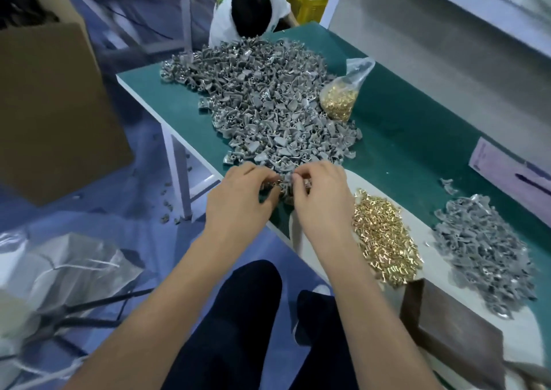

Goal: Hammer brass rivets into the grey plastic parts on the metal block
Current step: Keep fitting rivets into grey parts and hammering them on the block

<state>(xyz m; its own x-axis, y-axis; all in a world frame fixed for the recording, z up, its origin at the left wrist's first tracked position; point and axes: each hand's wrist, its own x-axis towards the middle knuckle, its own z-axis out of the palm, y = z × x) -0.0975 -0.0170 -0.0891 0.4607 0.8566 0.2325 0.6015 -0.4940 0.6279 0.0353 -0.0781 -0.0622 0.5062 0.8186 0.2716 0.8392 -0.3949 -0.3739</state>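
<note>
Where the large heap of grey plastic parts (262,103) thins out at the near edge of the green worktop (417,127), both hands meet over it: left hand (238,198), fingers curled, pinching small pieces at the fingertips; right hand (322,198), fingers likewise curled and pinching a grey part, with a glint of brass between the two hands, too small to tell more. Loose brass rivets (384,237), one spread pile, just beside the right hand on a pale mat (429,246) laid over the worktop. Second, smaller pile of grey plastic parts (483,252) on the same mat, to the right of the rivets. Dark metal block (453,324), at the near right corner, touching the lower edge of the rivet pile. Clear plastic bag of brass rivets (343,94), leaning against the far right side of the large heap. One stray grey part (448,185) lying apart on the green surface. Pale lilac paper sheet (512,175) at the right edge of the worktop. Brown cardboard box (50,112) on the floor at left; crumpled clear plastic sheeting (68,264) on the blue floor (143,187) below it, with a few dropped grey parts near the worktop leg. Second person (247,11), in white, bent over at the far end. Yellow crate (304,2) behind that person.
</note>
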